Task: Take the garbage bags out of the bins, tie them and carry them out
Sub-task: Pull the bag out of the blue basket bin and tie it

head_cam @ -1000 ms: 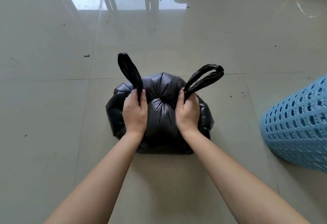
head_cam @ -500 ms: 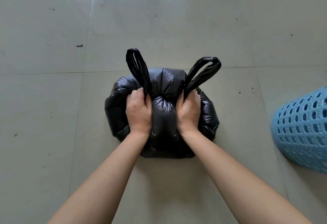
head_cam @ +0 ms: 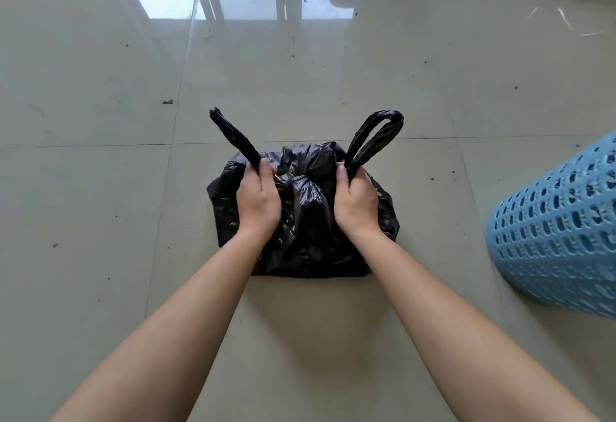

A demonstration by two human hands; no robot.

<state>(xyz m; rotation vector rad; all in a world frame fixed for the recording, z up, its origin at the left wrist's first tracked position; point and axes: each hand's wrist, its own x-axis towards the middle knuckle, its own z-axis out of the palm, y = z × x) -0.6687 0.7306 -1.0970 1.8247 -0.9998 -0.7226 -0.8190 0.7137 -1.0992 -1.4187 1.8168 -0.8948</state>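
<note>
Black garbage bag (head_cam: pixel 310 221) sits on the tiled floor (head_cam: pixel 100 221), blue perforated bin (head_cam: pixel 560 238) lying just beside it at right. Left hand (head_cam: pixel 258 201) grips the left handle strip (head_cam: pixel 233 136); right hand (head_cam: pixel 356 201) grips the right handle loop (head_cam: pixel 373 135). Risk: thin film (stretched taut at the neck) tears under a hard pull, or a loose knot slips in carrying.

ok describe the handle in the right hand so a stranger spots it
On the tiled floor sits a black garbage bag near a blue bin. From the grip of the right hand a handle rises toward the bin. Unlike the flat strap in the left hand, it forms an open loop.
</note>
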